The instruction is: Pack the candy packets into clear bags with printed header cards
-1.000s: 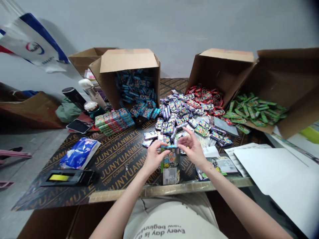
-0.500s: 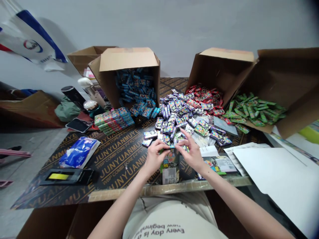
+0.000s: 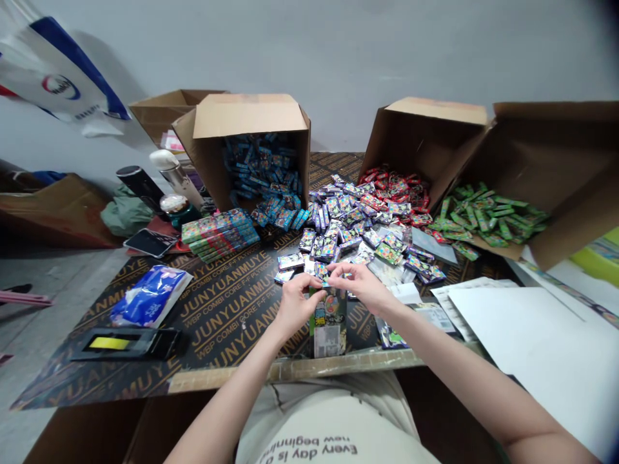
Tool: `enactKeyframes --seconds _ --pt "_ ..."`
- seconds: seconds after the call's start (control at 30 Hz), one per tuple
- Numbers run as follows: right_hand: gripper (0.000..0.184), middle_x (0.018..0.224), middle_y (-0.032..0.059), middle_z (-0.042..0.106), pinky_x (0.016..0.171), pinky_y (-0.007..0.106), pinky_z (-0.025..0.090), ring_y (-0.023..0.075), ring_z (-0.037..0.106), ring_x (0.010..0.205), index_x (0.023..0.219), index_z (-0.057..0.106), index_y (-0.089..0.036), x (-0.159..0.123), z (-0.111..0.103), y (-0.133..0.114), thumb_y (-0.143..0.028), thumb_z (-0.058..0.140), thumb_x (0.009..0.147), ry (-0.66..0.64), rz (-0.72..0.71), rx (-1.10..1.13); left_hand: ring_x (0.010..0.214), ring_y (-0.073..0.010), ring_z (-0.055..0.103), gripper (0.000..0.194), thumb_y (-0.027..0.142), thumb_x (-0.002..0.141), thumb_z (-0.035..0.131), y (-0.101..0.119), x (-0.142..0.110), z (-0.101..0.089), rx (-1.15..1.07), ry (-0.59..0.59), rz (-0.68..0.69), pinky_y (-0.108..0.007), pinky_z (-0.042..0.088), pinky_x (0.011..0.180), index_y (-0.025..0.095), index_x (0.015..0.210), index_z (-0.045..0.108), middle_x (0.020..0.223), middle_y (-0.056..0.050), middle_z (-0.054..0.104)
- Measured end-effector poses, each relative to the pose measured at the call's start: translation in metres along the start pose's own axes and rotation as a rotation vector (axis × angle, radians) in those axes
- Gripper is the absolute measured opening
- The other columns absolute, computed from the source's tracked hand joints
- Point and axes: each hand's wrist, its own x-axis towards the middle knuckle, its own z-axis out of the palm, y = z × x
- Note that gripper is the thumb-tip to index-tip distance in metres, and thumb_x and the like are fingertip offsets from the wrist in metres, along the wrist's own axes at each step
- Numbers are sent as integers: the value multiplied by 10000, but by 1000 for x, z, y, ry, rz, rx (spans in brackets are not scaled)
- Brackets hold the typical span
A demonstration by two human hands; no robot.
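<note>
Near the table's front edge is a dark printed box (image 3: 329,322) with colourful lettering and a grey panel. My left hand (image 3: 300,299) pinches its upper left corner between thumb and fingers. From the other side my right hand (image 3: 360,287) has thumb and forefinger closed together at the top edge, where a small light blue strip shows. Fingers cover most of that edge. Just beyond my hands spreads a pile of small purple printed boxes (image 3: 325,245). Under my right forearm lies another dark printed package (image 3: 391,335), partly hidden.
Open cartons hold blue packets (image 3: 264,164), red packets (image 3: 396,187) and green packets (image 3: 488,216). Left are a stack of printed boxes (image 3: 220,235), a phone (image 3: 151,242), a blue tissue pack (image 3: 149,296) and a tape dispenser (image 3: 126,343). White sheets (image 3: 527,341) lie right.
My right hand has shifted slightly left, and its raised fingers have folded down to the box's top edge. My left hand keeps its pinch at the corner. The view has shifted slightly.
</note>
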Motion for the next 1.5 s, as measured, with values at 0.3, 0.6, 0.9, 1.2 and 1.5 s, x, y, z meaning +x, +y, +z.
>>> enactKeyframes --seconds 0.3,0.6,0.9,1.2,1.5 --pt "292 903 73 655 922 348 316 253 528 1064 584 605 -153 5 13 15 -421 717 607 88 132 200 684 -144 585 105 233 677 642 7 -1 7 88 84 42 -258 453 630 159 669 568 718 -25 627" --pt "253 662 17 628 718 297 413 170 584 722 600 586 -161 6 27 29 -384 704 613 193 148 317 650 -133 542 176 261 660 668 4 1 17 97 169 -18 -249 412 629 174 604 525 649 8 568" --pt "305 621 -60 606 560 220 378 123 552 586 914 460 -242 -12 39 19 -243 630 661 268 192 591 704 -158 577 541 376 529 726 -24 -17 12 -824 -408 -490 -288 438 679 182 999 540 852 -23 608" --pt "269 982 18 608 735 275 429 157 573 879 1040 504 -267 -24 24 24 -402 528 809 413 -13 482 1134 -287 466 877 514 492 724 -11 -17 -33 -511 -668 -241 -388 325 985 197 1260 443 1257 -97 494" --pt "364 1011 92 591 837 367 349 275 488 1015 1022 595 -203 -6 -92 120 -402 623 717 387 243 -942 1071 -383 497 879 518 563 659 -126 46 -160 1037 -345 -380 -484 394 872 144 1316 399 1173 -183 516"
